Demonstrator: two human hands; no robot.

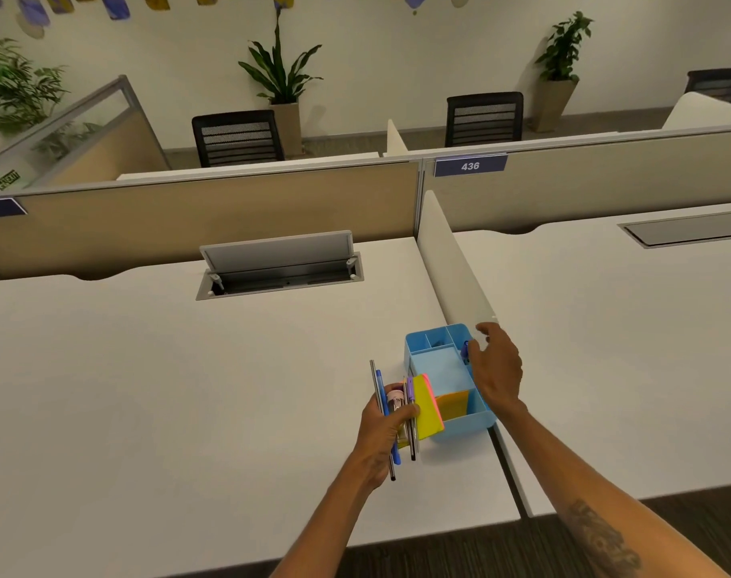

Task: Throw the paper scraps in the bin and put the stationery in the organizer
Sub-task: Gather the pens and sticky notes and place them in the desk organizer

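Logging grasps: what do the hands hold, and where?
Left hand grips a bundle of pens and sticky notes mid-length; right hand holds nothing.

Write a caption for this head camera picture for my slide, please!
Left hand grips pens and sticky notes beside the blue organizer while the right hand hovers open over it.

Matt blue plastic organizer (459,423), smooth white laminate desk (188,369), glossy metal pens (382,406).

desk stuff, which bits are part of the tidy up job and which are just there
Part of the job: blue organizer, pens and sticky notes in the left hand, right hand.

Just there: open cable hatch, desk divider, chairs, potted plants.
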